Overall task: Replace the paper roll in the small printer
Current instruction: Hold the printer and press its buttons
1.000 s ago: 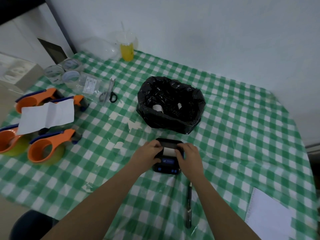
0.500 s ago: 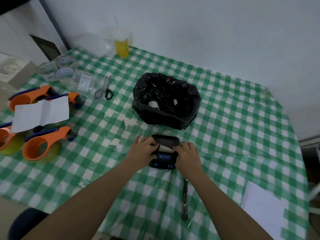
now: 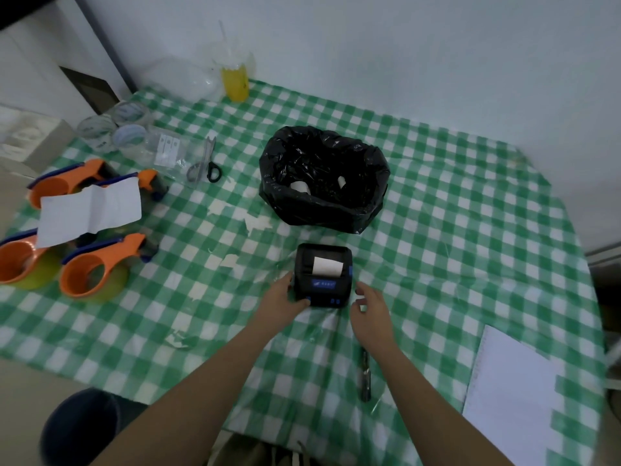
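The small black printer sits on the green checked tablecloth, lid down, with a strip of white paper sticking out of its slot. My left hand grips the printer's left front corner. My right hand hovers just right of the printer, fingers apart, touching nothing. Behind the printer stands a bin lined with a black bag, holding two white paper rolls.
A black pen lies near my right forearm. White notepad at the right edge. Orange tape dispensers and a paper sheet lie left. Scissors, clear tape rolls and a yellow drink cup sit at the back.
Both hands were pressing on the printer top. Now the right hand has lifted off to the right, and the left hand has slid to the printer's left side. Paper strip is exposed.
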